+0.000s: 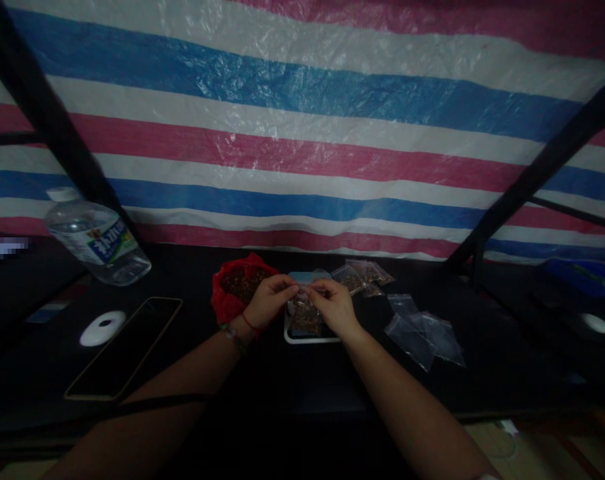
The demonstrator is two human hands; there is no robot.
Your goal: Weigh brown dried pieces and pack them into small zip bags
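Both hands pinch the top edge of a clear zip bag [305, 319] with brown, grain-like bits inside. My left hand [268, 300] grips it at the left of the opening, and my right hand [335, 305] at the right, thumbs close together. Under the bag is a small white-rimmed scale [312, 341], mostly covered by it. Left of the scale, beside my left hand, an open red plastic bag [221, 303] holds a heap of the same brown bits. Behind my right hand lie several filled zip bags [365, 275].
Several flat, unfilled zip bags [425, 337] lie to the right. At left are a phone [125, 350], a white oval object [102, 329] and a clear plastic bottle [100, 237]. A white spoon [600, 325] and a blue item [582, 277] sit far right. Dark posts flank the table.
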